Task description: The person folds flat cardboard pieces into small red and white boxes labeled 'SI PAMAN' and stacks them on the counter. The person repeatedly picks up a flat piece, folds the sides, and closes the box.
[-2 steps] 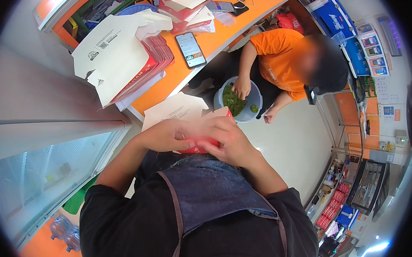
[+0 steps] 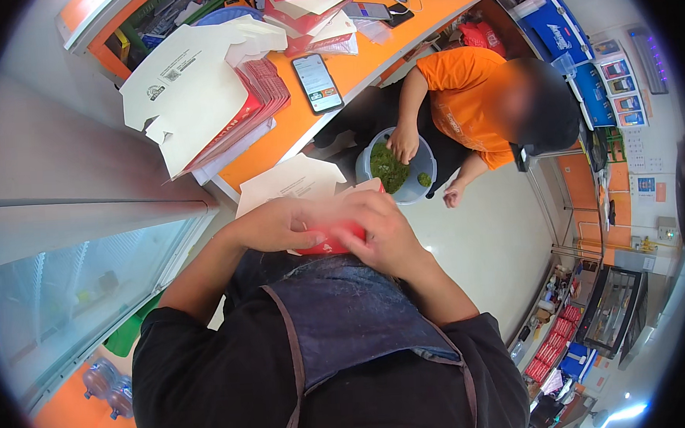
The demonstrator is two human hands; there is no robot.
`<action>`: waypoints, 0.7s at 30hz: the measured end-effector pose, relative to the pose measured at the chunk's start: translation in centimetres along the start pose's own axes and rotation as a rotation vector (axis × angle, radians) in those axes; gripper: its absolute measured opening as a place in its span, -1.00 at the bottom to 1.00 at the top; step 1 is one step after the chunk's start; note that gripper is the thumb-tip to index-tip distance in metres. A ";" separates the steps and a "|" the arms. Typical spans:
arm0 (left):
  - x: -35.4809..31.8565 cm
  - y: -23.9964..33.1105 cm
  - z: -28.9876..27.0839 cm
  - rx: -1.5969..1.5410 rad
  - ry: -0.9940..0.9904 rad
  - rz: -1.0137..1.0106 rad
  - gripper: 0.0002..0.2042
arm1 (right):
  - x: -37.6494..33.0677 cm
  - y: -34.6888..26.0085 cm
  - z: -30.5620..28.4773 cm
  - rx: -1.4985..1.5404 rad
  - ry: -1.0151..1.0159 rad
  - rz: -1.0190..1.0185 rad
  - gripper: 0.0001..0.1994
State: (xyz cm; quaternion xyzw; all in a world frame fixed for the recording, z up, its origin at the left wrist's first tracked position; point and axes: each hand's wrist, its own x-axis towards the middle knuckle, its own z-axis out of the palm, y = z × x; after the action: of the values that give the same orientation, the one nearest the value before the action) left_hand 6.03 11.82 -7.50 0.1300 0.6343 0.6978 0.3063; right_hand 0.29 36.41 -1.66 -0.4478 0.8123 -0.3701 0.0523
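Note:
My left hand [image 2: 275, 224] and my right hand [image 2: 382, 229] are both closed on a flat red and white cardboard box blank [image 2: 330, 238] held just above my apron, below the counter edge. Its pale inner flap [image 2: 290, 182] sticks up toward the orange counter [image 2: 307, 127]. The red part between my hands is blurred. A stack of the same flat box blanks [image 2: 197, 94] lies on the counter to the upper left.
A black phone [image 2: 318, 83] lies on the counter beside the stack. A person in an orange shirt [image 2: 468, 107] crouches on the floor with one hand in a blue bowl of green food [image 2: 394, 169]. A glass display case [image 2: 75, 282] stands at left.
My hands have shifted slightly on the box blank; the crouching person's hand stays in the bowl.

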 end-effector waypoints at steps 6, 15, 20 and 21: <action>0.6 1.8 -0.3 -0.079 0.056 -0.190 -0.71 | -0.4 0.7 0.6 0.002 0.214 0.111 -0.74; 0.9 1.8 0.1 -0.076 0.040 -0.202 -0.70 | 0.4 1.5 -1.4 0.032 0.032 0.006 -0.77; 1.2 1.6 0.0 -0.086 0.121 -0.292 -0.67 | 0.3 1.4 -0.3 -0.006 0.108 0.061 -0.76; 1.3 1.4 0.0 -0.091 0.122 -0.261 -0.66 | 0.3 1.5 -0.4 0.012 0.083 0.064 -0.75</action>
State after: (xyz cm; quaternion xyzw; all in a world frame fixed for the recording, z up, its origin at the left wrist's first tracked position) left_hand 4.66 12.55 -6.46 -0.0102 0.6311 0.6865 0.3611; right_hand -1.10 36.84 -2.26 -0.4056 0.8253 -0.3915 0.0331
